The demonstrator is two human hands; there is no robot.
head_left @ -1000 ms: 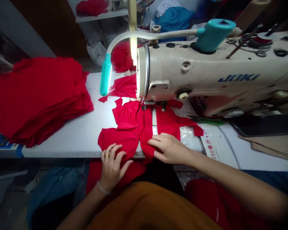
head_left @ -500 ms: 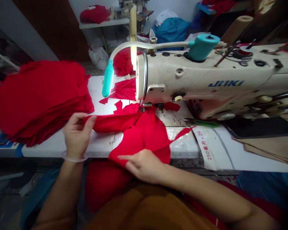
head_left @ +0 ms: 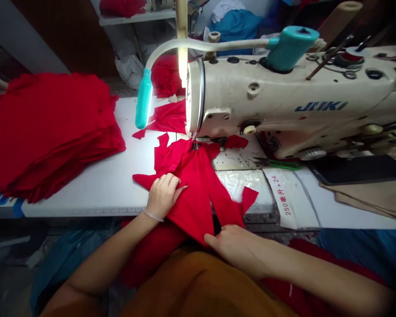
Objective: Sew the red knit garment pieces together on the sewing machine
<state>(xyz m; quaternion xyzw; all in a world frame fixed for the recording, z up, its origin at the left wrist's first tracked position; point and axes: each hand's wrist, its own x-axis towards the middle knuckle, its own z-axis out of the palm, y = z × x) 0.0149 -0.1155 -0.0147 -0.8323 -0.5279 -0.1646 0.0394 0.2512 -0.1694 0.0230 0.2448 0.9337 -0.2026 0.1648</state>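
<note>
Red fabric [head_left: 194, 189] lies spread under the needle area of a sewing machine [head_left: 251, 97] and reaches to the table's front edge. My left hand [head_left: 165, 193] is closed on a fold of it, left of the needle, fingers curled and thumb toward the right. At the front edge my right hand [head_left: 237, 246] pinches the fabric's near edge; its fingertips are partly hidden by the cloth. Between the needle and my right hand the fabric is drawn fairly straight. A loose strip end [head_left: 250, 199] sticks out on the right.
A tall stack of red cut pieces [head_left: 53, 132] stands on the left of the white table [head_left: 86, 193]. Green-handled snips [head_left: 280, 164], a dark phone [head_left: 359, 169] and brown paper [head_left: 366, 198] lie right. A turquoise lamp [head_left: 143, 101] hangs beside the machine head.
My left hand has moved right and let the stretched strip go slack, now gripping fabric nearer the middle. My right hand has shifted right and nearer my body, pulling the fabric's edge with it.
</note>
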